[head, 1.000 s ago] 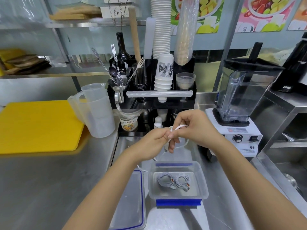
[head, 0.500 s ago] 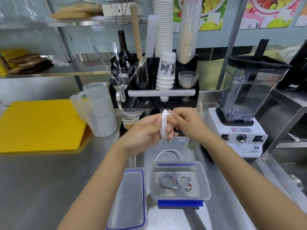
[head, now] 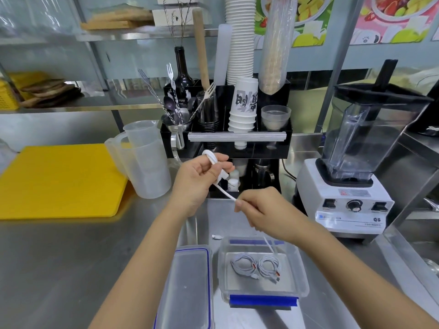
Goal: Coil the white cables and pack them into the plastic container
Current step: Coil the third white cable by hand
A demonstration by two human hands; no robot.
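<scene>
Two coiled cables [head: 255,268] already lie side by side in the clear container [head: 301,276] on the steel counter. A third white cable [head: 215,167] is looped round the fingers of the left hand [head: 198,180], which grips it; the right hand [head: 263,211] pinches the strand running down from the loops. The free tail hangs over the container's far rim. If the pinch loosens, the loops could spring open; the dangling tail could also snag that rim or drag the packed coils.

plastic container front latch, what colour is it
Blue, on the plastic container front latch; the head view shows it clearly.
</scene>
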